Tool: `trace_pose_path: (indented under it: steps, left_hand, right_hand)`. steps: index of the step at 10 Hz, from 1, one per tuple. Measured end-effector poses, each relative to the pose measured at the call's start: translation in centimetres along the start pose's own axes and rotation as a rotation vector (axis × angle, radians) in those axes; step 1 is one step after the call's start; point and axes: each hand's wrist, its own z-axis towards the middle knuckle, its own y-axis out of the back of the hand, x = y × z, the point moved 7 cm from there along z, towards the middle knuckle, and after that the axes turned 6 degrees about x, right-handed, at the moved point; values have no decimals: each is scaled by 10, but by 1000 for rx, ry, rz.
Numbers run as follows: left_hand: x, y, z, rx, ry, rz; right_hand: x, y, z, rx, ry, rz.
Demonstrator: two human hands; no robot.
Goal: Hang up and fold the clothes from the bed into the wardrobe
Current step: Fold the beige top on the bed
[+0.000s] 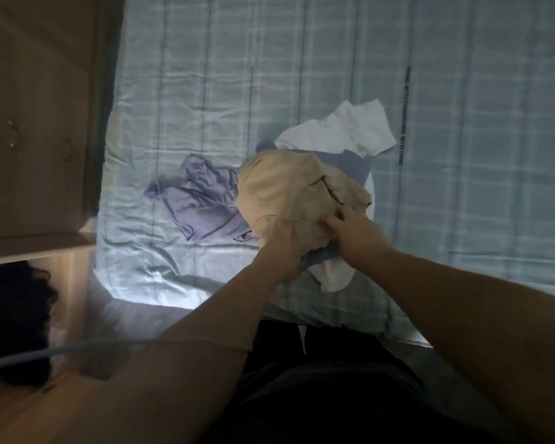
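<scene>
A beige garment [289,187] is held bunched above the near part of the bed [205,75], gripped at its near edge by both hands. The left hand [279,251] is seen from the back, with its fingers curled into the cloth. The right hand [356,232] is set just beside it, and a fold of the same cloth is pinched between its thumb and fingers. The two hands are close together, almost touching.

Under and behind the beige garment a pile of clothes is seen on the checked bedcover. A white garment [343,129] is spread at the far side. A blue garment [350,165] lies between it and the beige one. More white cloth shows below the hands (whether it belongs to the same piece cannot be told). To the left a lavender garment [202,200] lies crumpled on the bed, with its right edge hidden by the beige cloth.

The wardrobe [36,123] is seen at the left edge, beside the bed, with its wooden doors closed. A dark bundle [13,315] is seen at the lower left, too dim to be identified, and a pale cable [61,350] runs across in front of it.
</scene>
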Motion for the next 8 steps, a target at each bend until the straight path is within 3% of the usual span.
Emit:
trace_pose_path:
  steps: [1,3,4,7,8]
  left_hand:
    - [5,-13,-4,-16,0,-93]
    - [14,-15,-33,-54,-5,-203]
    - [11,-2,-49,-159,-58,-256]
    - [-30,27,-101,-394,-353,-513]
    - [-33,35,-132,-459,-430,-468]
  right_hand:
    - [-6,-10,11,3,59,12]
    - [1,19,3,-332,115,265]
    - [17,52,-18,-409,141,373]
    - [65,103,-104,-541,167,736]
    - [85,113,-147,-600,227,789]
